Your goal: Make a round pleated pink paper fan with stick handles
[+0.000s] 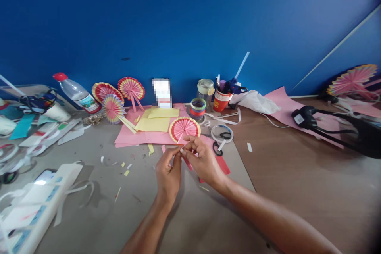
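Observation:
My left hand (pixel 169 170) and my right hand (pixel 202 160) meet over the desk, fingertips pinched close together. Between them shows a small white strip (pixel 182 150), which looks like a bit of tape. Just beyond the fingers is a folded paper fan (pixel 185 127), pink with a red band and yellow edge. Its pink paper legs run down beneath my hands, which partly hide them. Whether any finger also grips the fan cannot be made out. Red paper (pixel 222 165) lies beside my right hand, near black-handled scissors (pixel 218 149) and a tape roll (pixel 222 133).
Pink sheets (pixel 125 137) and yellow paper (pixel 151 123) lie behind. Finished-looking fans (pixel 131 88) lean left of a phone (pixel 162 93). A bottle (pixel 79 95), red cup (pixel 222 101) and jar (pixel 205 89) stand along the blue wall. A power strip (pixel 44 206) lies left, a black headset-like object (pixel 342 127) right.

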### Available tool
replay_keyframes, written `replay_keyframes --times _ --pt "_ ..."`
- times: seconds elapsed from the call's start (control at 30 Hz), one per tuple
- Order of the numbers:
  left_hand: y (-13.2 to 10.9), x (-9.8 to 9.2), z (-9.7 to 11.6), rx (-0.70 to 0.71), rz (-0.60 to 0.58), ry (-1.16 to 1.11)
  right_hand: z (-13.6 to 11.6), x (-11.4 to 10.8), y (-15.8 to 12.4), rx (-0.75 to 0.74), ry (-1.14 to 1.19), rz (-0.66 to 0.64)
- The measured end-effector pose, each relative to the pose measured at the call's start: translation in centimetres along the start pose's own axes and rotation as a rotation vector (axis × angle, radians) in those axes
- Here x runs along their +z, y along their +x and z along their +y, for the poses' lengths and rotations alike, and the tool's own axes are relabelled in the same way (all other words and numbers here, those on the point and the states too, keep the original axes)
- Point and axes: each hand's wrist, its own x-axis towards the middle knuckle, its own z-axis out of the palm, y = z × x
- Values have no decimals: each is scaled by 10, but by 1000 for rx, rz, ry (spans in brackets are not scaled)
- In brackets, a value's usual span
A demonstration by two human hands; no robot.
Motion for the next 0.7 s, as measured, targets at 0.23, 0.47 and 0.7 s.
replay_keyframes --times 0.23,0.47,0.7 --pt "-1 0 2 21 -12 11 -1 1 0 40 50 11" --pt "1 1 1 -208 -6 -124 -4 2 -1 45 63 12" --pt "0 0 7 -90 1 -2 -1 3 0 80 115 27"
